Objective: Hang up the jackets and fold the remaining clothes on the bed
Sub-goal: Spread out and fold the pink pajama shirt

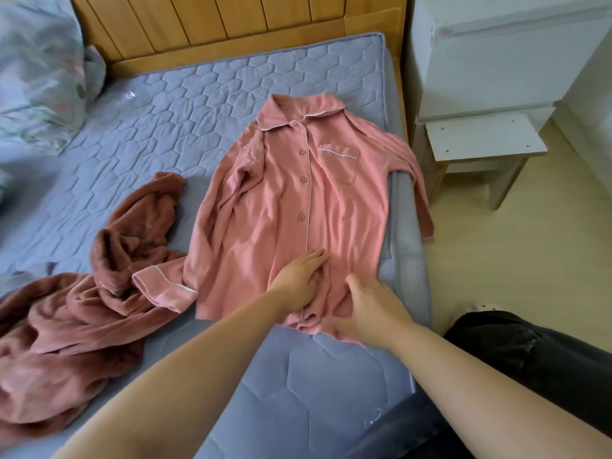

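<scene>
A pink buttoned pyjama shirt (294, 200) with white piping lies face up on the blue quilted mattress (159, 120), collar toward the headboard. One sleeve hangs over the bed's right edge; the other reaches left onto a crumpled brown fleece garment (76, 299). My left hand (299, 276) lies flat, fingers straight, on the shirt's lower front by the button line. My right hand (371, 306) rests on the shirt's hem just right of it, fingers relaxed and spread on the cloth.
A wooden headboard (231, 24) runs along the far side. A pale bundled duvet (36, 67) sits at the far left. A white cabinet (510, 51) and a small white stool (483, 144) stand right of the bed on the light floor.
</scene>
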